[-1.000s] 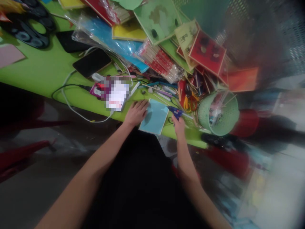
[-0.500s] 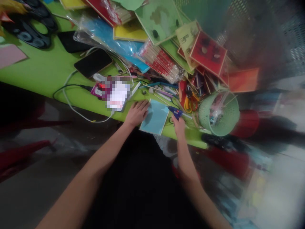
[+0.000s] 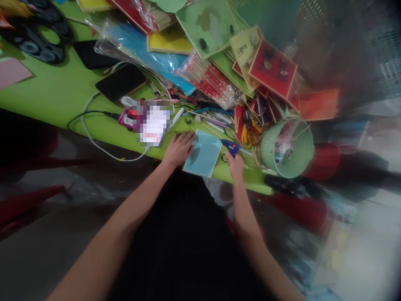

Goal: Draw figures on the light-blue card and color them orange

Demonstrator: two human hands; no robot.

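A light blue card with a pale border (image 3: 203, 154) lies at the front edge of the green table. My left hand (image 3: 180, 148) rests flat at the card's left side, fingers stretched out over its edge. In my right hand (image 3: 234, 164) is a blue glue gun (image 3: 231, 147), its dark nozzle pointing left at the card's upper right corner. A clear glue stick (image 3: 246, 151) sticks out of its back end. Whether the nozzle touches the card I cannot tell.
Orange-handled scissors (image 3: 247, 133) and a green basket (image 3: 283, 154) are to the right. Behind lie pens, wrapped red-and-white sticks (image 3: 209, 81) and stacked coloured boards (image 3: 272, 67). Left are a lit phone (image 3: 155, 125), a dark phone (image 3: 121, 82) and a white cable (image 3: 90, 142) looping off the edge.
Almost nothing differs. The view has shifted very slightly; both hands, the card and the glue gun keep their places.
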